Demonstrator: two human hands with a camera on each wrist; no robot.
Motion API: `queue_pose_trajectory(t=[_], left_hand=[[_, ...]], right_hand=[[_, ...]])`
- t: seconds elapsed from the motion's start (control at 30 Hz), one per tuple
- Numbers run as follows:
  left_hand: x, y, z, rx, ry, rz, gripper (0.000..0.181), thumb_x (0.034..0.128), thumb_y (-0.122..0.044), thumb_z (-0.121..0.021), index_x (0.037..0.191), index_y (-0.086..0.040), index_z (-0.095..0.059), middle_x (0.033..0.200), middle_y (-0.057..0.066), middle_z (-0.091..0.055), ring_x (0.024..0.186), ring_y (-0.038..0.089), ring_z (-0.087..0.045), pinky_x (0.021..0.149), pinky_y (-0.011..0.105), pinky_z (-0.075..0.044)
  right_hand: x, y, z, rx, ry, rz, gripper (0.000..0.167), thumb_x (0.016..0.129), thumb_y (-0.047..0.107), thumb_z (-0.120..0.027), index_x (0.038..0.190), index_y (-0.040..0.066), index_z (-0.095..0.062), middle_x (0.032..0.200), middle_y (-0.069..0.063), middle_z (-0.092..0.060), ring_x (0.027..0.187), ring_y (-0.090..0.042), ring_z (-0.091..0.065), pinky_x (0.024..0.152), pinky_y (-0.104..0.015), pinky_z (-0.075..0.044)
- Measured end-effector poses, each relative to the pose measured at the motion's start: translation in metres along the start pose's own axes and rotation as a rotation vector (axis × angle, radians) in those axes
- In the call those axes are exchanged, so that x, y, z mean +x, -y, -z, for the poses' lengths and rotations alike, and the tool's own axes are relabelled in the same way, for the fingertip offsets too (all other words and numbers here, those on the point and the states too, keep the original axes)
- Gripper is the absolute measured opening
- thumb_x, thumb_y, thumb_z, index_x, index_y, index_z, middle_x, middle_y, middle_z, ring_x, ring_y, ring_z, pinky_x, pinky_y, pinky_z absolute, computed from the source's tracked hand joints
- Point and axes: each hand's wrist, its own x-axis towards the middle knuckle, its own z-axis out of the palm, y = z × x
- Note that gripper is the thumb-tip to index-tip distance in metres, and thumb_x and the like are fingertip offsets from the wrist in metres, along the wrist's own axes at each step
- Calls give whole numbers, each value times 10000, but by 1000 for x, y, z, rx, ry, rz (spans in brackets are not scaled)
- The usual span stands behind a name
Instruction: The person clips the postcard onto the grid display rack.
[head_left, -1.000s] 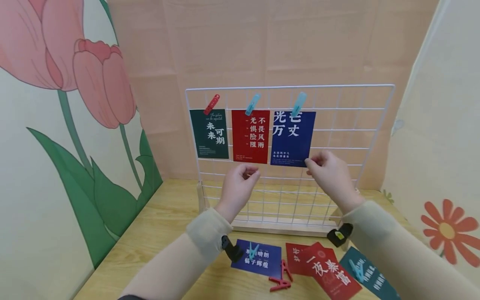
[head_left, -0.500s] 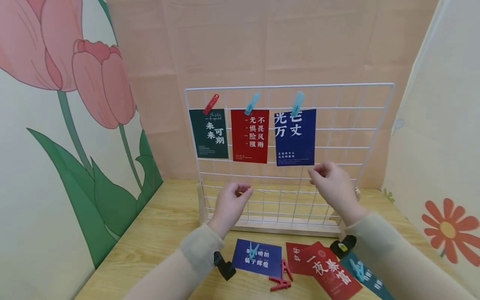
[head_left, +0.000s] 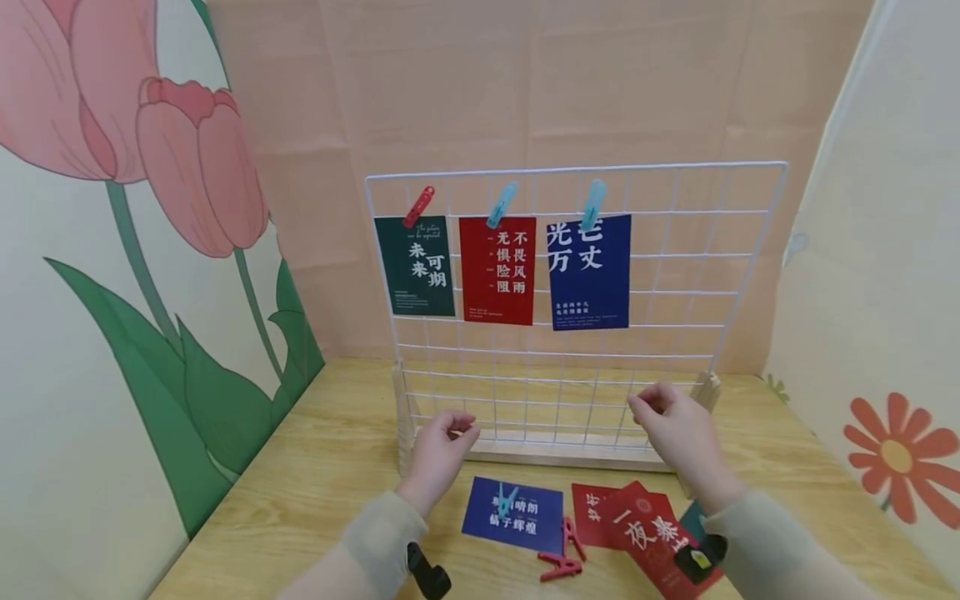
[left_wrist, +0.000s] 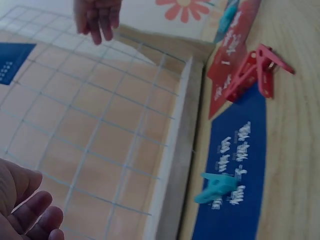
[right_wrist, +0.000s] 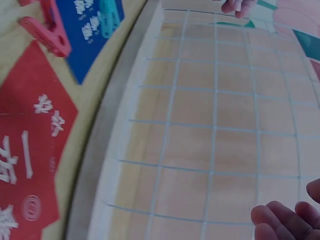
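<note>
Three cards hang on a white wire grid (head_left: 686, 256): a green card (head_left: 415, 279) under a red clip (head_left: 418, 207), a red card (head_left: 498, 292) under a blue clip (head_left: 502, 205), and a blue card (head_left: 590, 287) under another blue clip (head_left: 593, 204). Before the grid's lower left part is the left hand (head_left: 438, 457), fingers loosely curled around nothing. The right hand (head_left: 686, 437), likewise loosely curled and empty, is before the lower right part. In the left wrist view, the left fingers (left_wrist: 37, 210) touch nothing; the right fingers (right_wrist: 285, 220) are also empty in the right wrist view.
On the wooden table (head_left: 315, 467) lie a blue card (head_left: 525, 533) with a blue clip (head_left: 505, 502) on it, red clips (head_left: 560, 568), overlapping red cards (head_left: 648, 542) and a partly hidden green card (head_left: 692, 518). The grid's wooden base (head_left: 562, 454) stands behind them.
The right hand has let go of the hanging blue card's lower corner, and that card has shifted slightly right. Both hands have moved down, the left one also leftward.
</note>
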Motion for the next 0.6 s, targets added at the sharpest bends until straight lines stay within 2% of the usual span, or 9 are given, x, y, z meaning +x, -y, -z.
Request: queue_pose_trajectory(t=[0.37,0.6], left_hand=[[-11,34,-12,36,51,34,140,901,-174,-676,1022,-102,-668,968,3,-616,851,162,-548,745,334,-477],[-15,55,-23,117,96,28,228,893,-175,-676,1084,-52,-662,1070,73,-621,862,190,-535,746,371,-456]], right_hand=[[-19,-39,-18,-8,39,-134,462,982,415,-503,1153,-12,-550,1025,-148,-622,876,-255,-577,688,-332,-487],[-26,-61,-21,9,84,-226,503,979,431,-506,1189,-25,-535,1056,-167,-606,894,-263,-557,693,-341,-489]])
